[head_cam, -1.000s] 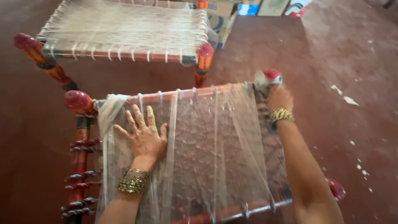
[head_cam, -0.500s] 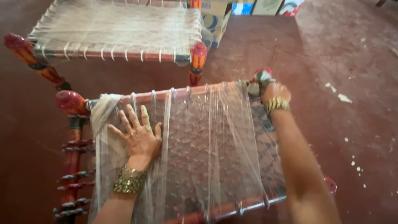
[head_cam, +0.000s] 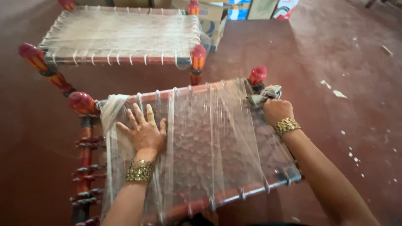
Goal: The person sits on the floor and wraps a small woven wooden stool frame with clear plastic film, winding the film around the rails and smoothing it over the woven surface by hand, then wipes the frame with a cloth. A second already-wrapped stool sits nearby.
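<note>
Our left hand [head_cam: 144, 132] lies flat, fingers spread, pressing the sheer whitish plastic strips [head_cam: 209, 142] stretched over the low red-painted wooden stool frame [head_cam: 234, 194]. Our right hand [head_cam: 277, 111] is clenched around a bunched end of that strip at the far corner (beside a red knob [head_cam: 257, 74]). A second woven stool [head_cam: 121, 35] stands beyond.

Single head-worn view, steeply downward, close above a woven stool [head_cam: 201, 146]
</note>
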